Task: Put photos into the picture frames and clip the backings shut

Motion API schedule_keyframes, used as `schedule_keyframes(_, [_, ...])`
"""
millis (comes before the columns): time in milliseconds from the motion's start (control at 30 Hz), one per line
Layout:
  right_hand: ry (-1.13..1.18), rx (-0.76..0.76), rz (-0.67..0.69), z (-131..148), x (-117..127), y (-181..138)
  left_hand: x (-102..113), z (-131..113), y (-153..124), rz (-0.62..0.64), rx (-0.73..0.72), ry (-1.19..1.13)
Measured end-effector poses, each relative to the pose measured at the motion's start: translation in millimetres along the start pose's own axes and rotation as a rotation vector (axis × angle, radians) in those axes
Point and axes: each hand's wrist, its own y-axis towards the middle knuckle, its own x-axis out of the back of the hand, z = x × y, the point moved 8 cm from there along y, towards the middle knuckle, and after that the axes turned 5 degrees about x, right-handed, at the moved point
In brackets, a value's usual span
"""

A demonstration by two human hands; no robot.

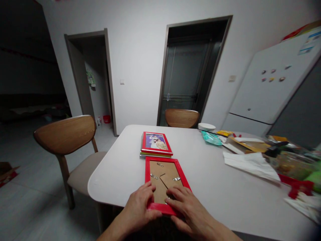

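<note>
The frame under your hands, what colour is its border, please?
Its border is red, clearest in head view.

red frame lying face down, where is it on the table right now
In the head view, the face-down red frame lies at the table's near edge, under the left hand and right hand, just before the stack of frames.

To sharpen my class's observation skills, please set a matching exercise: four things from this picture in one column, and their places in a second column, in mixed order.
Things
1. red picture frame with brown backing board
2. red picture frame showing a photo
3. white round dish
4. wooden chair with beige seat

Places
a. on top of a small stack
b. at the white table's far edge
c. face down under the left hand and right hand
d. on the floor, left of the table

Pairs: 1-c, 2-a, 3-b, 4-d
</note>
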Motion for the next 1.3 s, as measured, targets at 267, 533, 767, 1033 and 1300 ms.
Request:
schedule_keyframes(267, [0.0, -0.168, -0.221, -47, 3, -4, 2, -1, 0, -0.004, 0.006, -0.004])
schedule_keyframes(533, [-0.067, -0.419, -0.156, -94, -1, 6, 4, -4, -1, -0.008, 0.026, 0.001])
schedule_keyframes(767, [-0.021, -0.413, -0.162, -87, -1, 5, 7, -6, -1, -0.021, 0.024, -0.002])
schedule_keyframes(1033, [0.017, -0.404, -0.203, -86, 0, 3, 5, -6, -4, -0.042, 0.008, -0.011])
schedule_keyframes(1300, [-0.012, -0.423, -0.218, -86, 1, -1, 5, -7, -5, -0.047, -0.012, -0.01])
